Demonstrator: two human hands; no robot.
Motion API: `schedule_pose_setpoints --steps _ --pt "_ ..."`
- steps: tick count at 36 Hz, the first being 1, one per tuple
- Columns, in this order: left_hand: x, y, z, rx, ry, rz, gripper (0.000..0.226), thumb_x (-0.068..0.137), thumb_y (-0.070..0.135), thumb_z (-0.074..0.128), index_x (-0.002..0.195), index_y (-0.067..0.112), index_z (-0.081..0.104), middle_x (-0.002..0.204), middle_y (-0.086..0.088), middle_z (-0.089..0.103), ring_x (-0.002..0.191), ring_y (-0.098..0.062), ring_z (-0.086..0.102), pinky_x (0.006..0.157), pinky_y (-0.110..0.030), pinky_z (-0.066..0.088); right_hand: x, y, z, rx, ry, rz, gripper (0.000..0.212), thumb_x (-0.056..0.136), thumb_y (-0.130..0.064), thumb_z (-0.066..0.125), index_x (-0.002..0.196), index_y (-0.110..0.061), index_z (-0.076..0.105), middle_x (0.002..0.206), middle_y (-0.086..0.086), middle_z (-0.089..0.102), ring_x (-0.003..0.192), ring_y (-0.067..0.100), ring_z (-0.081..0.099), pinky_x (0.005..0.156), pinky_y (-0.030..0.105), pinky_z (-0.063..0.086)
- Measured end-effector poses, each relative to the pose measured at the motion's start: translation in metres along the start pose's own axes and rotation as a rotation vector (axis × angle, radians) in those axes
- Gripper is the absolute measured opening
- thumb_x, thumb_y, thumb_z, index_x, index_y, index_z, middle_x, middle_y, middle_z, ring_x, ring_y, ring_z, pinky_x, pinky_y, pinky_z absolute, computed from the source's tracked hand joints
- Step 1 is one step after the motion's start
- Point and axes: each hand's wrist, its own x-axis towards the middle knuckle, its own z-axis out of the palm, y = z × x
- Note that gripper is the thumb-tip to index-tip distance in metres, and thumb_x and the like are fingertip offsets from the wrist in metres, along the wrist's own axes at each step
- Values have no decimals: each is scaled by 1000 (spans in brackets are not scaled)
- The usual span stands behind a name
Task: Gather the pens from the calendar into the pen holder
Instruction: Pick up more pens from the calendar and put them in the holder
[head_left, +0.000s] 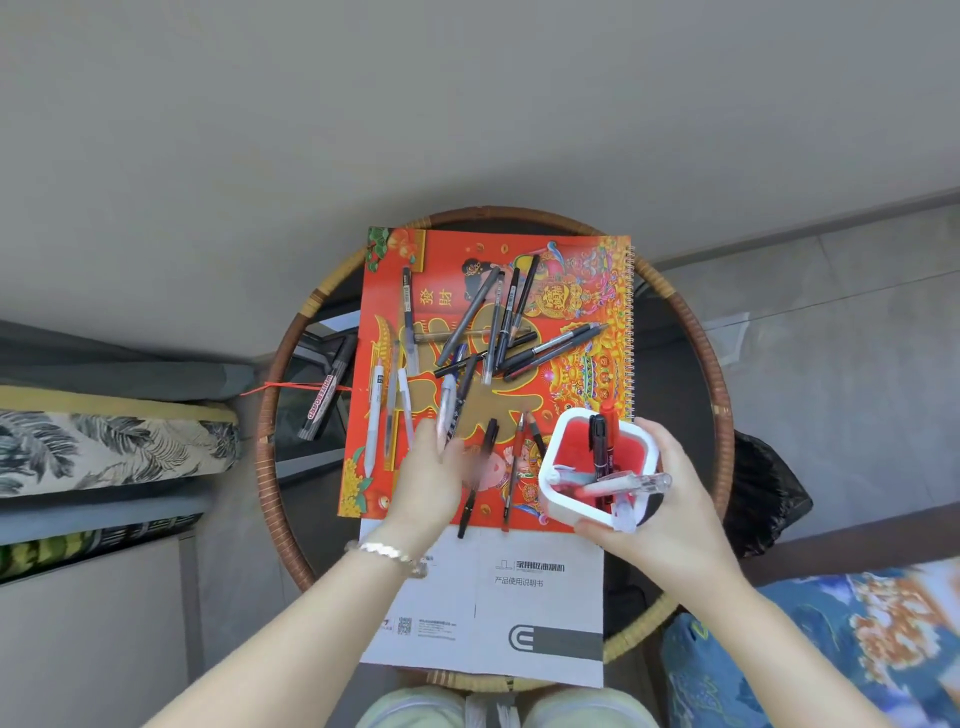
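A white square pen holder with a red interior (571, 457) is gripped by the right hand (670, 499) at lower right of centre, several pens already inside. Loose pens (498, 332) are scattered across the red spiral-bound calendar (571, 364) at centre. The blurred left hand (431, 478) is closed around a pale pen (445, 415).

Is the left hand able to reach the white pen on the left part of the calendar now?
Probably yes. The left hand is over the calendar beside the white pen, and nothing lies between them. The right hand holds the pen holder.
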Motion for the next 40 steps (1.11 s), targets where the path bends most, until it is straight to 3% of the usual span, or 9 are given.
schedule_pose_setpoints --steps 3,6,10,14,23,30,34,37,40 --pt "-30 26 -18 -432 2 36 22 99 9 40 120 15 42 64 2 49 58 -11 48 66 -22 45 -4 -6 4 -17 18 -7 82 53 -28 92 119 -45 46 120 -17 57 107 0 59 88 25 51" --pt "-58 50 -31 -725 -20 166 25 97 2 41 102 26 47 71 7 68 80 -10 66 93 -26 44 -7 -11 10 -38 16 -28 84 54 -24 90 119 -49 43 120 -20 55 109 -1 57 89 26 50" --pt "-80 66 -28 -823 -16 336 21 91 0 50 85 18 42 94 -7 75 73 -35 63 80 -14 50 -10 -21 20 -46 8 -58 88 51 -29 90 122 -46 42 122 -20 53 111 -1 55 89 26 49" --pt "-86 71 -10 -862 18 412 32 89 -5 53 83 27 53 92 1 75 101 -15 68 80 -19 53 -12 -29 32 -56 27 -93 93 47 -45 83 129 -36 40 128 -15 52 118 5 52 94 34 48" --pt "-76 76 -2 -760 73 509 60 82 -18 57 63 39 53 79 -3 72 104 -16 68 86 -20 52 -12 -33 41 -131 89 -88 89 53 -42 82 131 -34 39 131 -12 52 121 9 51 93 41 50" --pt "-80 62 -14 -586 65 667 44 73 18 73 91 52 54 95 -3 70 104 -16 67 84 -22 54 -16 -35 37 -127 94 -91 86 54 -44 77 129 -37 36 128 -18 45 116 -1 48 89 24 44" --pt "-75 48 -21 -450 133 714 52 91 7 57 120 49 48 106 17 68 97 -11 70 85 -27 56 -17 -29 36 -163 60 -77 88 58 -25 87 122 -51 31 124 -29 43 111 -7 48 84 15 40" --pt "-69 36 -19 -91 141 839 37 97 18 43 133 21 51 134 14 52 127 -2 48 105 -18 39 -18 -24 36 -159 63 -58 92 56 -26 87 131 -40 36 133 -20 45 121 2 47 93 23 42" --pt "-70 28 -10 127 -31 852 47 100 40 24 143 22 30 149 17 24 143 0 18 116 -20 19 -19 -24 36 -124 76 -85 92 53 -39 86 131 -37 39 132 -17 49 118 2 50 94 27 46"
